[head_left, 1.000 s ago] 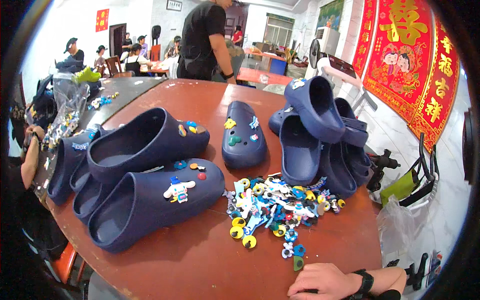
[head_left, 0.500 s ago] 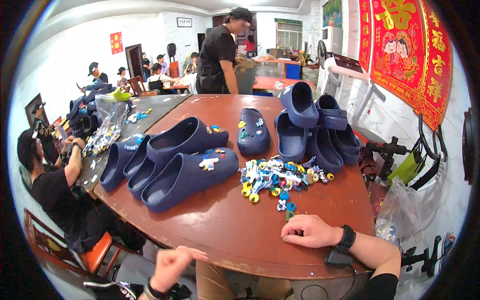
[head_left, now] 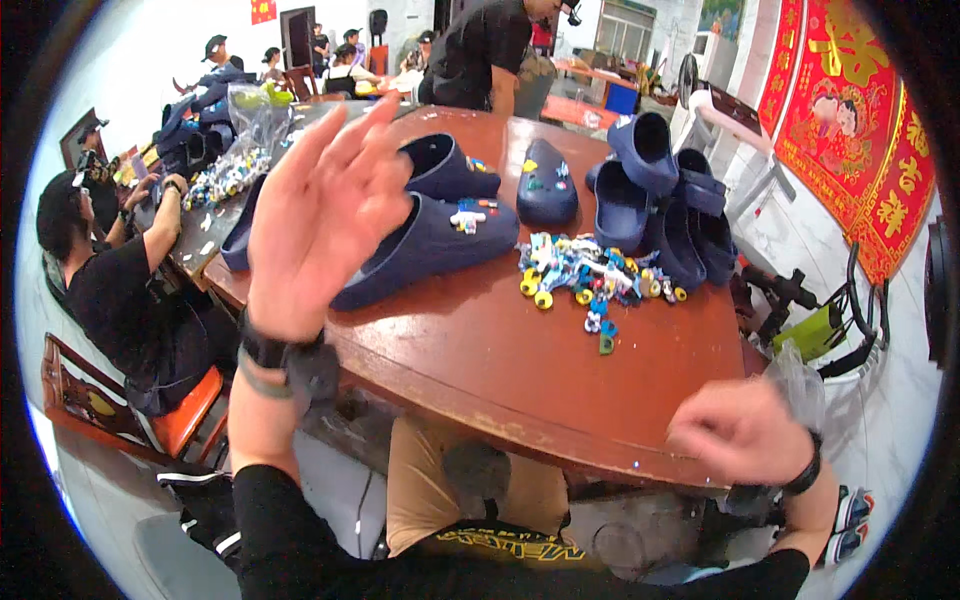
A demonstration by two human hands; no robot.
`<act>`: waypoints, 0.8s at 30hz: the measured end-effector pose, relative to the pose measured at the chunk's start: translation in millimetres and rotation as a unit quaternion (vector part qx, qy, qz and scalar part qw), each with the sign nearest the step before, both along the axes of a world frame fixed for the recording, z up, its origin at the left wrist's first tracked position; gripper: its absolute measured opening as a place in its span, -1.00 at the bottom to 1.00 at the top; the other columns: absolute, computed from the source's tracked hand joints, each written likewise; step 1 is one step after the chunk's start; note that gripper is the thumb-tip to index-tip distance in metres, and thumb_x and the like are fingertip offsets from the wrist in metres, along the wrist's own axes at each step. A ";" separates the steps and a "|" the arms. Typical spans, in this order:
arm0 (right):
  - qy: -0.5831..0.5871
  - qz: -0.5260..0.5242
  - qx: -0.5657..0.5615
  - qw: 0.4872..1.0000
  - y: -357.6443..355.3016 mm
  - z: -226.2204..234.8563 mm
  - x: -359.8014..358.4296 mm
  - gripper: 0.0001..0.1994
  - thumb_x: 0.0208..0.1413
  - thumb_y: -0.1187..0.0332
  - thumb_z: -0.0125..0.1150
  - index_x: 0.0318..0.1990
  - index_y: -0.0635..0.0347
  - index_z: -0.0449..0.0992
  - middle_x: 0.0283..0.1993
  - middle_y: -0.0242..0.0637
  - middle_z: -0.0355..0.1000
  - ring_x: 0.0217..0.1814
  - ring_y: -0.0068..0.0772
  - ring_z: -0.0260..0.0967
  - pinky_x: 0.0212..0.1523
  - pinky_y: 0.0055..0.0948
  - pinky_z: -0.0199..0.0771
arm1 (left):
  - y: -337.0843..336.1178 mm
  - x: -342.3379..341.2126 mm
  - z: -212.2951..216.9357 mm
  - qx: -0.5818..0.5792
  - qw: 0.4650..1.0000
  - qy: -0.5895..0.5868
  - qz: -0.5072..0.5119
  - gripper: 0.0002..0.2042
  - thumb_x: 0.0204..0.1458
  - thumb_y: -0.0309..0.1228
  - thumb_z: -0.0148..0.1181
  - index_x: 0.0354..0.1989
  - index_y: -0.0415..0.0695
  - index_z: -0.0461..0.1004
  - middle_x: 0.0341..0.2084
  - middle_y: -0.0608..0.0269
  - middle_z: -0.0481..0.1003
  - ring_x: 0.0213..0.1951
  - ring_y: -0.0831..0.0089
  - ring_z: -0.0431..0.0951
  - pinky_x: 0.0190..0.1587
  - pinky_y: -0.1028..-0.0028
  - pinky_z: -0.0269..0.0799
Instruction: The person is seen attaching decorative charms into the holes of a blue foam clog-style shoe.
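Note:
My left hand [head_left: 330, 205] is raised in front of the clogs at the left, its fingers spread and nothing in it. It hides part of those dark blue clogs [head_left: 440, 240]. My right hand [head_left: 745, 430] hovers at the table's near right edge, its fingers loosely bent and smeared by motion. A loose pile of colourful shoe charms [head_left: 590, 270] lies on the table beyond it, apart from both hands. One single clog [head_left: 547, 185] with charms on its toe stands behind the pile. To its right, several more clogs [head_left: 645, 155] are stacked on one another.
The brown table [head_left: 480, 350] curves along its near edge. At the left, a seated person [head_left: 110, 270] works beside a bag of charms [head_left: 235, 175]. Another person [head_left: 480, 60] stands beyond the table. Exercise equipment [head_left: 820, 310] and a plastic bag [head_left: 797, 380] are at the right.
My left hand has risen from below the table edge to in front of the clogs. My right hand has lifted and moved right. The whole view has shifted downward.

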State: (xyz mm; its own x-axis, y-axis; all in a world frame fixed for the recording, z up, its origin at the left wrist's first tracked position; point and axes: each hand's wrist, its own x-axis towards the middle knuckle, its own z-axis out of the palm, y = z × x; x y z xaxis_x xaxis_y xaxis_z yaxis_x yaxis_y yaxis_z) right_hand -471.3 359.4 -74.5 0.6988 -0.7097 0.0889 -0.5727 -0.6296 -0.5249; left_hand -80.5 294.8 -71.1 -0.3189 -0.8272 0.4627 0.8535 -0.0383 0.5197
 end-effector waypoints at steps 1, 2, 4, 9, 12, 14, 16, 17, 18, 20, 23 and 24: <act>-0.012 -0.027 -0.051 0.998 -5.7 11.9 5.1 -0.93 0.06 0.45 0.24 -0.35 0.26 0.55 -0.42 -0.20 0.51 -0.41 -0.30 0.50 -0.37 -0.42 0.48 | -16.1 -5.9 1.7 -0.021 1.000 0.007 0.002 -0.61 0.29 -0.28 -0.06 0.14 -0.33 0.33 -0.26 0.20 0.49 -0.25 0.40 0.43 -0.28 0.45 0.37; -0.040 -0.051 -0.079 0.995 -13.9 22.9 12.5 -0.93 0.06 0.47 0.22 -0.37 0.29 0.53 -0.45 -0.24 0.48 -0.42 -0.43 0.47 -0.37 -0.46 0.46 | -27.0 -12.9 8.9 -0.011 0.999 0.028 -0.014 -0.62 0.28 -0.30 -0.06 0.12 -0.35 0.33 -0.21 0.12 0.50 -0.18 0.33 0.47 -0.21 0.40 0.40; -0.075 -0.072 -0.146 0.984 -47.9 25.9 18.6 -0.88 0.11 0.45 0.18 -0.36 0.36 0.50 -0.50 -0.28 0.42 -0.45 -0.65 0.35 -0.41 -0.52 0.38 | -56.4 -26.4 12.0 -0.029 0.993 0.062 -0.101 -0.64 0.26 -0.30 -0.04 0.06 -0.35 0.36 -0.17 0.07 0.51 -0.14 0.26 0.50 -0.18 0.35 0.42; 0.023 -0.179 -0.295 0.938 -156.0 -29.1 6.9 -0.79 0.11 0.27 0.15 -0.38 0.24 0.54 -0.41 -0.02 0.50 -0.36 0.04 0.47 -0.37 -0.11 0.42 | -122.0 -84.8 -14.8 -0.044 0.999 -0.004 0.004 -0.66 0.23 -0.26 -0.01 0.03 -0.26 0.40 -0.18 0.13 0.54 -0.17 0.29 0.54 -0.16 0.36 0.46; 0.051 -0.202 -0.244 0.947 -197.3 -83.3 -2.6 -0.79 0.06 0.21 0.18 -0.37 0.16 0.57 -0.41 -0.05 0.51 -0.31 0.04 0.48 -0.29 -0.07 0.46 | -154.5 -102.1 -53.0 -0.031 0.985 -0.148 0.085 -0.68 0.25 -0.26 -0.03 0.07 -0.15 0.41 -0.16 0.22 0.56 -0.20 0.35 0.58 -0.15 0.38 0.47; 0.082 -0.200 -0.239 0.947 -201.3 -103.8 -3.3 -0.81 0.07 0.24 0.17 -0.38 0.17 0.55 -0.42 -0.05 0.51 -0.31 0.05 0.48 -0.30 -0.04 0.45 | -167.1 -110.6 -74.5 0.042 0.965 -0.230 0.120 -0.71 0.24 -0.23 -0.02 0.01 -0.11 0.43 -0.20 0.25 0.55 -0.21 0.38 0.56 -0.19 0.40 0.45; 0.077 -0.199 -0.233 0.949 -203.2 -119.6 -6.5 -0.82 0.08 0.26 0.17 -0.39 0.17 0.52 -0.42 -0.05 0.50 -0.31 0.07 0.48 -0.31 -0.02 0.44 | -164.0 -119.8 -84.6 0.094 0.938 -0.303 0.140 -0.70 0.22 -0.21 0.01 0.00 -0.11 0.44 -0.22 0.28 0.55 -0.22 0.42 0.55 -0.21 0.43 0.44; 0.053 -0.201 -0.231 0.951 -204.3 -125.0 -6.8 -0.83 0.10 0.26 0.15 -0.38 0.17 0.50 -0.42 -0.05 0.50 -0.31 0.06 0.47 -0.31 -0.02 0.42 | -162.6 -120.9 -90.6 0.096 0.937 -0.306 0.140 -0.70 0.21 -0.21 0.02 0.00 -0.11 0.44 -0.23 0.29 0.55 -0.23 0.43 0.55 -0.21 0.44 0.43; 0.053 -0.199 -0.234 0.950 -204.6 -125.8 -6.5 -0.83 0.10 0.26 0.15 -0.38 0.17 0.50 -0.42 -0.05 0.50 -0.31 0.06 0.47 -0.31 -0.02 0.42 | -163.3 -119.5 -97.9 0.098 0.936 -0.307 0.142 -0.70 0.21 -0.20 0.03 0.00 -0.11 0.43 -0.23 0.29 0.55 -0.24 0.45 0.55 -0.22 0.45 0.43; 0.031 -0.210 -0.230 0.950 -207.5 -127.1 -2.5 -0.84 0.10 0.27 0.16 -0.38 0.16 0.50 -0.42 -0.05 0.49 -0.31 0.06 0.47 -0.31 -0.04 0.42 | -163.2 -116.2 -108.0 0.122 0.943 -0.284 0.125 -0.70 0.19 -0.21 0.08 -0.01 -0.11 0.43 -0.24 0.29 0.54 -0.27 0.47 0.54 -0.24 0.48 0.42; -0.003 -0.169 -0.220 0.961 -210.2 -125.0 1.3 -0.77 0.12 0.20 0.20 -0.34 0.21 0.49 -0.37 -0.09 0.46 -0.29 0.01 0.44 -0.27 -0.13 0.42 | -164.1 -116.4 -119.7 0.122 0.934 -0.305 0.140 -0.71 0.17 -0.21 0.13 -0.04 -0.11 0.43 -0.26 0.30 0.53 -0.30 0.51 0.53 -0.26 0.51 0.41; -0.020 -0.158 -0.193 0.968 -208.6 -125.6 4.1 -0.74 0.12 0.18 0.22 -0.32 0.23 0.50 -0.35 -0.11 0.45 -0.28 -0.01 0.43 -0.25 -0.15 0.42 | -162.5 -117.7 -120.6 0.123 0.927 -0.319 0.152 -0.73 0.17 -0.21 0.13 -0.06 -0.10 0.43 -0.27 0.31 0.53 -0.31 0.53 0.52 -0.27 0.53 0.39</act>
State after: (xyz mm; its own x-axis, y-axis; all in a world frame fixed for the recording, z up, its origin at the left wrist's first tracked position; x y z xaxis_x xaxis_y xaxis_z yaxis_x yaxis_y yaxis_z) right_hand -467.1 150.7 -200.1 0.4430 -0.7957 0.4130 -0.7521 -0.5806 -0.3118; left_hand -198.1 132.3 -191.7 -0.1983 -0.9791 0.0445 0.3657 -0.0318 0.9302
